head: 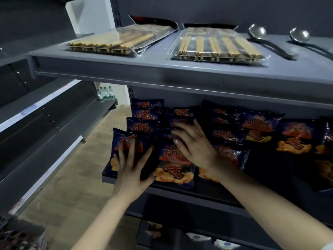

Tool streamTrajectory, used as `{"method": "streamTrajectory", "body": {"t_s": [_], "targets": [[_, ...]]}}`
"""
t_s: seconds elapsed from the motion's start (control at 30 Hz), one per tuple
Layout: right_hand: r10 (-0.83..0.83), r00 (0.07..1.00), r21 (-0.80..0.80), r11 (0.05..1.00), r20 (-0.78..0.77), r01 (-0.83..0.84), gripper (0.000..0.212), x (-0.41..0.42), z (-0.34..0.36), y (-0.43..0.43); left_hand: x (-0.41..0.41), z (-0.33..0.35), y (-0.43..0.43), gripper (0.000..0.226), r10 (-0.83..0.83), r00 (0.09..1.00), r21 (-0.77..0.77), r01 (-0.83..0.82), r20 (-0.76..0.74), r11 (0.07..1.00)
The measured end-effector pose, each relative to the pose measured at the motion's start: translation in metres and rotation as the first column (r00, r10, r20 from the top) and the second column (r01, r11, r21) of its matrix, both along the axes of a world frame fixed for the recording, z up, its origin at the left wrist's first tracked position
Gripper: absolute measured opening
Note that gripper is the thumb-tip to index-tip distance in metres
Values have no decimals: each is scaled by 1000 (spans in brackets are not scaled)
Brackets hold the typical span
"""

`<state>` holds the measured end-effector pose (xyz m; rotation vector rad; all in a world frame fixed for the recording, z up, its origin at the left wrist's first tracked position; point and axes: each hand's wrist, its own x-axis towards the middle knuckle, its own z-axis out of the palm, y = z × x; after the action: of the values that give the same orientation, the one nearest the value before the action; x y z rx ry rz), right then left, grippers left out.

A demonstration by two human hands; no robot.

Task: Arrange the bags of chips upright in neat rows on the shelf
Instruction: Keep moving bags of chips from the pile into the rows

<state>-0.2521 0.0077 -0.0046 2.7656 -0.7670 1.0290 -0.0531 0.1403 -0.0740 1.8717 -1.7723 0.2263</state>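
Note:
Several dark blue chip bags with orange print stand in rows on the middle shelf [207, 193]. My left hand [132, 168] lies flat with spread fingers on the front bag of the leftmost row [122, 141]. My right hand [192, 145] reaches over the front bag of the second row [173, 170], fingers stretched towards the bags behind it; it is blurred. More bags [257, 127] stand to the right, one at the far right [293, 138] leaning back.
The upper shelf [162, 69] overhangs the chips and carries two packs of chopsticks [115, 42] and two metal ladles [270, 42]. A second shelving unit [45, 114] runs along the left, with a wooden floor aisle [81, 177] between. Packets lie on the shelf below.

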Motion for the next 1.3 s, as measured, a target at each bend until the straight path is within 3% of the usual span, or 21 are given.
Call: {"method": "streamTrajectory", "body": {"t_s": [0.1,0.2,0.27,0.33,0.5,0.67,0.77,0.9,1.07,1.3], "targets": [[-107,994,134,985,-4,106,35,1,33,-40,-13,-5,-4,80,-43,995,-10,44,87,999],[-238,936,313,896,-258,314,35,6,64,-90,-19,-12,-7,78,-19,993,25,17,118,1000],[-278,883,349,841,-378,414,30,12,71,-115,-21,-14,-8,75,-12,993,42,7,119,999],[-269,868,325,847,-417,419,26,21,69,-131,-21,-14,-9,73,-17,994,48,12,111,999],[-135,785,361,832,-604,421,48,38,56,-138,-19,-17,-7,73,-19,993,58,13,113,998],[-110,869,466,808,-482,361,39,39,42,-140,-19,-17,-9,74,-29,993,51,23,113,998],[-136,895,494,794,-425,355,44,37,43,-143,-18,-18,-9,72,-33,993,62,26,112,998],[-154,928,434,849,-340,300,54,35,47,-144,-17,-19,-9,71,-43,994,74,35,105,997],[-143,933,302,921,-330,248,51,34,29,-138,-17,-20,-11,72,-48,992,73,40,114,997],[-115,949,411,881,-294,234,60,30,47,-128,-14,-20,-5,68,-91,987,84,81,133,993]]}}
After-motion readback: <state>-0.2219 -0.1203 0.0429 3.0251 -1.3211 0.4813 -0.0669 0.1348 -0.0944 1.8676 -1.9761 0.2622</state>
